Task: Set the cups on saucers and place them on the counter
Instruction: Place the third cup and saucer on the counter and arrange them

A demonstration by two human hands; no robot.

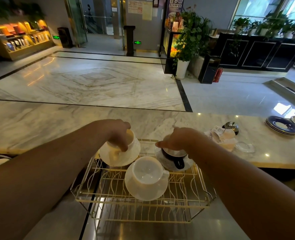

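My left hand (118, 135) grips a white cup (132, 142), tilted, over a white saucer (112, 157) at the rack's far left. My right hand (179, 138) is closed over the rim of a dark cup (173, 157) with a black handle, which sits on a speckled saucer (186, 164) at the rack's far right. A third white cup (147, 171) stands upright on its white saucer (144, 190) in the middle of the gold wire rack (143, 208). The marble counter (56, 122) runs just beyond the rack.
On the counter at the right lie a stack of blue-rimmed plates (281, 126), crumpled receipts (221, 135), a service bell (230, 126) and a glass ashtray (245, 147). Beyond the counter is a marble lobby floor with potted plants (188, 42).
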